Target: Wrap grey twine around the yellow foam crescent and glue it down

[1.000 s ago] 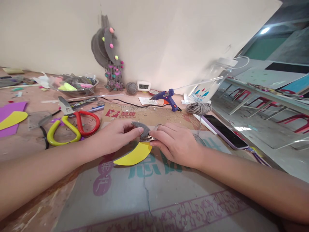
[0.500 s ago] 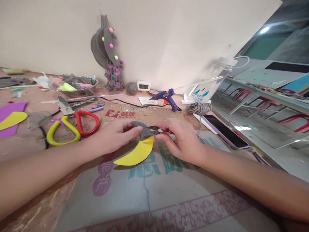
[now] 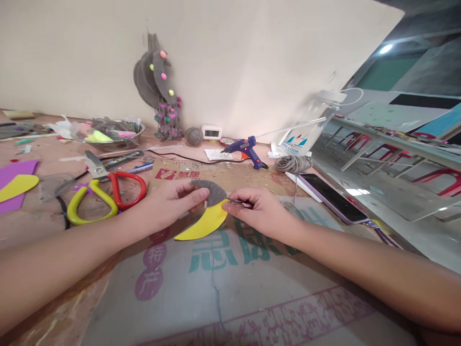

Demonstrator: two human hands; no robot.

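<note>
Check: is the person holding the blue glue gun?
No, the glue gun lies on the table, beyond the left hand and right hand.

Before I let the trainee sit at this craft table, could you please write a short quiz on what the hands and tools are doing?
1. True or false: the blue glue gun lies on the table, in neither hand.
2. On which side of the left hand do the large scissors lie? A: to its left. B: to its right. C: under it.
3. What does the right hand grip, and where does its tip point?

Key
1. True.
2. A.
3. A small metal tool. Its tip meets the yellow crescent, which the left hand pinches at its grey wrapped end.
</note>
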